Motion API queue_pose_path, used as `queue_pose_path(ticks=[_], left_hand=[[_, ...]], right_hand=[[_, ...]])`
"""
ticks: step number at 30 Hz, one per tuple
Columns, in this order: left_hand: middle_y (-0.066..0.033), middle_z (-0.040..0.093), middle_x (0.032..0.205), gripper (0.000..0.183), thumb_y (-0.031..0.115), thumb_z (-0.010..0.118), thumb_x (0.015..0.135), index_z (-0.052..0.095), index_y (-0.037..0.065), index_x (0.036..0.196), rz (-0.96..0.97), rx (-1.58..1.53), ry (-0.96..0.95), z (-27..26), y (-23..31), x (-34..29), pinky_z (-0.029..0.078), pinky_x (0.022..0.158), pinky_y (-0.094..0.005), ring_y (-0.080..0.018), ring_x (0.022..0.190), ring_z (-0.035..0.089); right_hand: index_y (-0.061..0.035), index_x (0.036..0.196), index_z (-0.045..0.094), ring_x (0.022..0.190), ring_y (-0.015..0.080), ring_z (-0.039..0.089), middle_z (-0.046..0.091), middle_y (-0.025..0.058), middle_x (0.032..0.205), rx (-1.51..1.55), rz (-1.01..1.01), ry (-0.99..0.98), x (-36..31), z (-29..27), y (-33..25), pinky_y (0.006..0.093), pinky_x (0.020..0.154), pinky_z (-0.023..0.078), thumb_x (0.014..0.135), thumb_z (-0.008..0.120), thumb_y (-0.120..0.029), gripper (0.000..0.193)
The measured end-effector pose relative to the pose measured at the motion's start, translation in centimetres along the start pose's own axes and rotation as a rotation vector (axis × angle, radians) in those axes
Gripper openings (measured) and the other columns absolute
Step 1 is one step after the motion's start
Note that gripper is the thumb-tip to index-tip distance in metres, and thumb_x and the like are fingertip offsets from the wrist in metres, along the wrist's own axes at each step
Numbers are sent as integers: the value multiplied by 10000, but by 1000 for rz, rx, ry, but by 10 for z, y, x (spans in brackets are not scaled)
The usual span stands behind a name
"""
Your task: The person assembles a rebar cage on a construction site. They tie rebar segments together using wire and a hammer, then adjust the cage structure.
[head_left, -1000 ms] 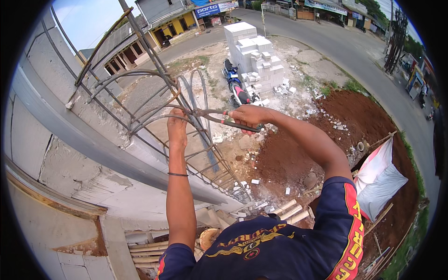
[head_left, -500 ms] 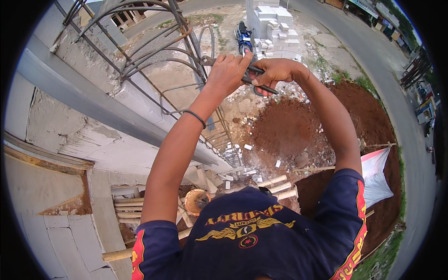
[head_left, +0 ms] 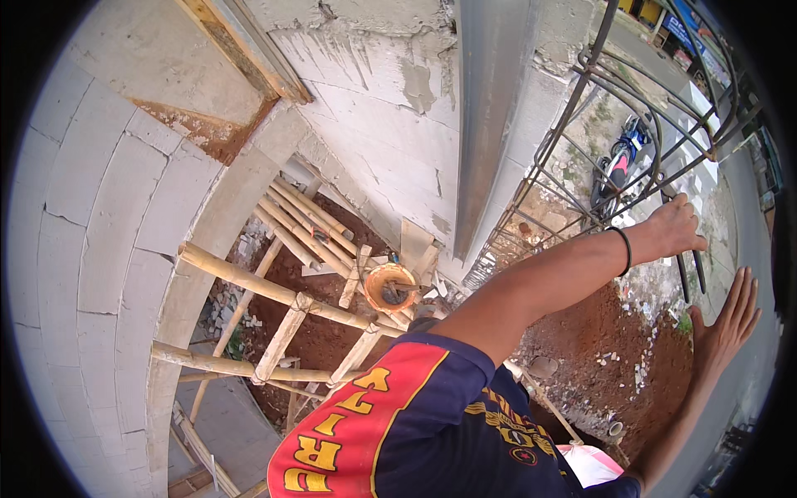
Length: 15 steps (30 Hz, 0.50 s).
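Note:
My left hand (head_left: 671, 226) is closed round a pair of pincers (head_left: 698, 272), with the two dark handles hanging down below my fingers. The pincers' head reaches up to the bars of a steel rebar cage (head_left: 579, 79) at the upper right; whether the jaws grip a bar is too small to tell. Off the handles, my right hand (head_left: 727, 319) is open, its fingers stretched and its palm bare.
A white block wall (head_left: 374, 108) with a grey metal channel (head_left: 490, 108) stands beside the cage. Bamboo scaffolding (head_left: 249, 278) holds an orange bucket (head_left: 390, 286) below. A motorcycle (head_left: 616, 170) is parked beyond the bars, near red soil (head_left: 573, 332).
My view has swung left, so the cage and both hands now appear further right. My right hand has let go of the pincers' handles and opened. The left keeps hold.

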State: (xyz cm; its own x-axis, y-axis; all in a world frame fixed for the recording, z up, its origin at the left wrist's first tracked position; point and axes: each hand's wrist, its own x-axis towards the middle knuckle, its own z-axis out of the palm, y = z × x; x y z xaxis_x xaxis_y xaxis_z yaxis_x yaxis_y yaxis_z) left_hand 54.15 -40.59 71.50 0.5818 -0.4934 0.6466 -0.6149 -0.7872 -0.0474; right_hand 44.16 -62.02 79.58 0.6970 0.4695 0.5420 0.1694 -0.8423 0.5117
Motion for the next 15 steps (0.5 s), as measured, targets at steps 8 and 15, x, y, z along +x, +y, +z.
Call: queue_pose_path(ticks=[8,15], left_hand=[[-3,662,821,175,205,534,892,663,313,943,-69,-2,52,13,6,7,384,860,-406,-202,889,623],[-28,605,776,158,136,591,805,632,209,939,25,-64,177,17,-3,-4,400,855,-406,-227,853,600]], right_hand=[[-150,1544,158,1390,254,334,345,69,1505,-84,-36,-263,5,38,-12,514,1122,295,615,864,-200,1168],[-20,1231,525,946,323,553,551,149,1026,161,-172,13,-3,66,19,442,761,465,758,667,-46,495]])
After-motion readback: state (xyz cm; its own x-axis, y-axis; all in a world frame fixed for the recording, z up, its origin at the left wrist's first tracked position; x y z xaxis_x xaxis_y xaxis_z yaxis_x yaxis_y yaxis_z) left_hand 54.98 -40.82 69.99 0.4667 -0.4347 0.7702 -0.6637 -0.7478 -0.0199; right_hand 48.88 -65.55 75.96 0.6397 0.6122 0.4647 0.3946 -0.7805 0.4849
